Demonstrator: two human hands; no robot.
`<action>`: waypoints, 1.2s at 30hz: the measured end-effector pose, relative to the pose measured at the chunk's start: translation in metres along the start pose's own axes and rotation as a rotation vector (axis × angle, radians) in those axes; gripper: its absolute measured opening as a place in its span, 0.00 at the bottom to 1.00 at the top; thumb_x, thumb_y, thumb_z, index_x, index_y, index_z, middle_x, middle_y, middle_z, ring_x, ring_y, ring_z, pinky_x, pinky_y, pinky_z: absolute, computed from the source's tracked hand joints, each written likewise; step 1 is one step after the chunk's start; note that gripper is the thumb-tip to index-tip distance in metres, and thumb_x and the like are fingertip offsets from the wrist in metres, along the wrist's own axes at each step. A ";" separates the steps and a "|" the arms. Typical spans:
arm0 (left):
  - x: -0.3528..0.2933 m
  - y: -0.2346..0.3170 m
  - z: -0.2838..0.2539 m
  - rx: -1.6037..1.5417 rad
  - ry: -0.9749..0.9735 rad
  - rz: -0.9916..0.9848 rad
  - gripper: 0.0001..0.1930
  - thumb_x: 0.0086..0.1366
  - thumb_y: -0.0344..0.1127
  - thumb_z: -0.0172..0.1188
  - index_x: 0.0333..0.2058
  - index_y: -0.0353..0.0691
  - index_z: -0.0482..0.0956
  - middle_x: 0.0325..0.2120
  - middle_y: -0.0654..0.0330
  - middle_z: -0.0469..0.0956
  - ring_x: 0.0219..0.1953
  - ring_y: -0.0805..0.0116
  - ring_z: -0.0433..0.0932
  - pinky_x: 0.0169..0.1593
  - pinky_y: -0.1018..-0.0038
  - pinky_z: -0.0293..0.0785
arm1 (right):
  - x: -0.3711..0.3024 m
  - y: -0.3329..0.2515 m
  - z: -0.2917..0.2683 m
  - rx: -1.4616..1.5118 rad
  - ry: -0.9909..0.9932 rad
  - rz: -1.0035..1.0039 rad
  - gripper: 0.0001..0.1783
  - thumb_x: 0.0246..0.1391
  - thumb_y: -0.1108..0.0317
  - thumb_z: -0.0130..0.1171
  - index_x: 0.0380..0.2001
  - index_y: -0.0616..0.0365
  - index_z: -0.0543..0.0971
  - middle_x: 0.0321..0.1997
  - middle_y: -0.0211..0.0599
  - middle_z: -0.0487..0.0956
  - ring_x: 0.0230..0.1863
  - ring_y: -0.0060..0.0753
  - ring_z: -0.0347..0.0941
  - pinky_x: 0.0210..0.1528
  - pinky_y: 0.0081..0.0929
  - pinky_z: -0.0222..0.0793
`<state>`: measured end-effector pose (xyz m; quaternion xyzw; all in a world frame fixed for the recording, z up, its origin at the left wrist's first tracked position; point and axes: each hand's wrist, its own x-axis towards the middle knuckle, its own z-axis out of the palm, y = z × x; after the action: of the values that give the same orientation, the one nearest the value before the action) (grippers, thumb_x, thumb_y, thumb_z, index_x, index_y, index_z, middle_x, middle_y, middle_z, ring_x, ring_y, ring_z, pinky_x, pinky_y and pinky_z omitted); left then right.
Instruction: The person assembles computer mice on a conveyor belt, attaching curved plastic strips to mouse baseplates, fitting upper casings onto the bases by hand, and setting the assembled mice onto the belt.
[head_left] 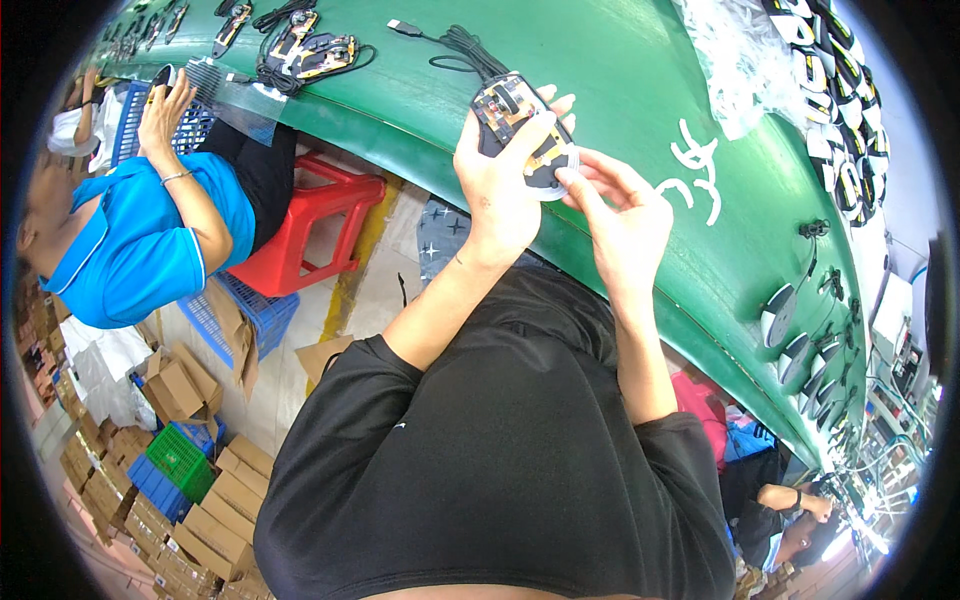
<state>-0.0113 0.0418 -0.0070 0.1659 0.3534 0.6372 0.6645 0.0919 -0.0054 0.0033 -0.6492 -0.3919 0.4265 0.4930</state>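
Observation:
Above the green bench, my left hand [496,190] grips an opened computer mouse [545,165], its circuit board and scroll wheel exposed. The mouse's black cable [465,45] is bundled and trails to a plug on the bench. My right hand [632,225] is closed in a pinch at the near, rounded end of the mouse. There, thumb and fingers hold a pale curved strip [552,194] against the edge. Several loose white curved strips [690,155] lie on the bench to the right of my hands.
More opened mice [310,55] with cables lie on the green bench [620,70] at far left. Clear plastic bags [735,70] and rows of mouse covers [835,110] sit far right; assembled mice [778,312] lie nearer. A co-worker in blue [140,240] sits at left by a red stool [310,225].

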 end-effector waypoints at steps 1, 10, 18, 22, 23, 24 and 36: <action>0.000 0.000 -0.001 -0.002 0.002 -0.002 0.19 0.59 0.19 0.57 0.50 0.28 0.68 0.47 0.45 0.76 0.49 0.54 0.78 0.52 0.62 0.79 | 0.001 0.001 0.000 0.113 -0.055 0.141 0.16 0.48 0.76 0.67 0.42 0.70 0.80 0.35 0.42 0.82 0.34 0.23 0.79 0.37 0.18 0.78; -0.009 -0.008 -0.032 0.175 -0.223 -0.073 0.30 0.57 0.12 0.56 0.58 0.30 0.61 0.50 0.52 0.74 0.51 0.64 0.76 0.55 0.69 0.75 | 0.018 0.003 -0.010 0.231 -0.062 0.233 0.13 0.53 0.75 0.64 0.40 0.73 0.80 0.34 0.46 0.83 0.31 0.26 0.80 0.35 0.19 0.79; -0.009 -0.008 -0.042 0.181 -0.268 -0.185 0.28 0.58 0.16 0.59 0.57 0.31 0.64 0.48 0.56 0.76 0.49 0.70 0.76 0.53 0.74 0.74 | 0.017 0.011 -0.014 0.276 -0.088 0.202 0.11 0.54 0.75 0.63 0.39 0.72 0.79 0.32 0.43 0.82 0.30 0.28 0.80 0.37 0.22 0.79; -0.010 -0.002 -0.039 0.138 -0.325 -0.167 0.28 0.58 0.16 0.59 0.57 0.30 0.64 0.47 0.54 0.77 0.48 0.68 0.78 0.54 0.72 0.74 | 0.017 0.010 -0.017 0.257 -0.126 0.235 0.10 0.54 0.75 0.63 0.38 0.70 0.79 0.32 0.42 0.82 0.29 0.26 0.80 0.34 0.18 0.77; -0.010 -0.001 -0.041 0.155 -0.348 -0.171 0.27 0.57 0.15 0.60 0.56 0.30 0.66 0.47 0.53 0.77 0.48 0.68 0.77 0.54 0.72 0.74 | 0.019 0.010 -0.019 0.234 -0.147 0.265 0.09 0.54 0.75 0.63 0.37 0.70 0.78 0.31 0.41 0.82 0.28 0.26 0.80 0.33 0.18 0.77; -0.008 -0.001 -0.045 0.149 -0.348 -0.161 0.27 0.57 0.15 0.60 0.56 0.30 0.66 0.47 0.53 0.77 0.48 0.68 0.77 0.54 0.72 0.74 | 0.020 0.008 -0.018 0.228 -0.154 0.257 0.09 0.54 0.75 0.63 0.37 0.70 0.78 0.31 0.41 0.82 0.28 0.26 0.80 0.33 0.18 0.77; 0.028 0.036 -0.042 0.114 -0.235 -0.243 0.27 0.52 0.19 0.67 0.51 0.31 0.68 0.39 0.51 0.79 0.40 0.60 0.82 0.47 0.65 0.80 | 0.035 -0.017 -0.009 -0.146 -0.602 0.327 0.12 0.55 0.66 0.65 0.30 0.67 0.81 0.27 0.38 0.83 0.27 0.22 0.79 0.32 0.20 0.76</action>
<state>-0.0676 0.0641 -0.0195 0.2325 0.3263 0.5076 0.7628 0.1104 0.0273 0.0151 -0.5819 -0.4400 0.6431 0.2329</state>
